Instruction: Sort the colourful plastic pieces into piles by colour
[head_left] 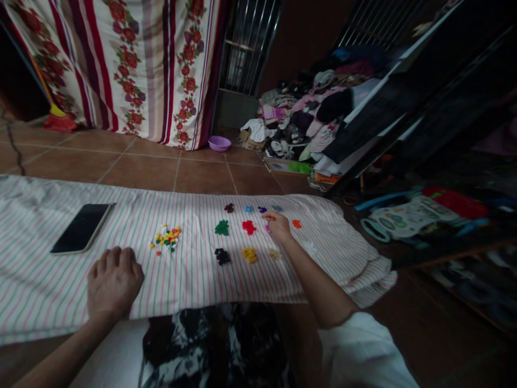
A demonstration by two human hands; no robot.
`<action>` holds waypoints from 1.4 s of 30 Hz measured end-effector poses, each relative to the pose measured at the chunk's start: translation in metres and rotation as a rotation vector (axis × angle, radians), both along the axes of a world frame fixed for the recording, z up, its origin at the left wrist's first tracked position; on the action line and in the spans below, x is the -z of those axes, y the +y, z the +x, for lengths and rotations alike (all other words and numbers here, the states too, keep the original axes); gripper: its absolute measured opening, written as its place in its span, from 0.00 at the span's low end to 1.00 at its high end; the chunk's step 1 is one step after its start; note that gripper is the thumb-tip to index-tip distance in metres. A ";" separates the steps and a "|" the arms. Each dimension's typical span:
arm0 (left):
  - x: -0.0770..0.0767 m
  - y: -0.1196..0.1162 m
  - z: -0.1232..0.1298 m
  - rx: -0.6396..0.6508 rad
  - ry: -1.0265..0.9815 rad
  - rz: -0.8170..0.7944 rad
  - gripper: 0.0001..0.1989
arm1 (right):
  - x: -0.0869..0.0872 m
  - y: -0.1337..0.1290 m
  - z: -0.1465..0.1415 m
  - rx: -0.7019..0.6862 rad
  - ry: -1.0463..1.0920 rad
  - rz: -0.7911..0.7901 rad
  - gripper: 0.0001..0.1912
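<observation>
My left hand (pixel 115 280) rests on the striped cloth (pixel 194 285) with its fingers curled in, and nothing shows in it. Beside it lies a mixed pile of small coloured pieces (pixel 165 238), yellow, green, red, orange and white. Over the sorted piles, my right hand (pixel 278 226) has its fingertips pinched together; whatever is between them is too small to make out. It partly covers a pink-purple pile (pixel 267 228). Around it are a red pile (pixel 249 227), a dark blue pile (pixel 262 209), an orange pile (pixel 297 223) and a beige pile (pixel 275 254).
More piles lie leftward: green (pixel 222 228), black (pixel 222 256), yellow (pixel 249 255), brown (pixel 229 208), light blue (pixel 248 209). A phone (pixel 83 228) is at the left. Beyond the cloth are a purple basin (pixel 219 143), heaped clothes (pixel 307 113) and a floral curtain (pixel 149 64).
</observation>
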State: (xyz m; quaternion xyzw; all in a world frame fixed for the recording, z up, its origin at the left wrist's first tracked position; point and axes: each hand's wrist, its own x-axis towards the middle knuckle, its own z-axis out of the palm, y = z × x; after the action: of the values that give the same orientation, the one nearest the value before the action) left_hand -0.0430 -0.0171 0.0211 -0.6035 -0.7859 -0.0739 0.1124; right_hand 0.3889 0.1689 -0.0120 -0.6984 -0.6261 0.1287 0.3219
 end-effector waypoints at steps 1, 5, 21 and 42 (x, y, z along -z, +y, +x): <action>0.000 0.000 0.000 0.002 -0.001 0.000 0.15 | -0.003 -0.002 -0.004 -0.020 -0.040 -0.041 0.20; 0.001 0.000 0.000 0.002 0.007 -0.005 0.16 | -0.011 -0.002 -0.025 -0.122 -0.130 -0.129 0.23; -0.003 0.000 0.001 0.012 -0.065 0.012 0.16 | -0.020 0.010 -0.021 -0.067 -0.200 0.043 0.23; 0.000 0.001 0.001 0.008 -0.021 0.004 0.15 | -0.006 0.016 -0.014 -0.034 -0.438 -0.062 0.20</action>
State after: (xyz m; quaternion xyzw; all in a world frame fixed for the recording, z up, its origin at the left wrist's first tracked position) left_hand -0.0415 -0.0158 0.0210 -0.6056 -0.7845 -0.0821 0.1051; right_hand 0.3749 0.1846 -0.0057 -0.7088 -0.6884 -0.0014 0.1542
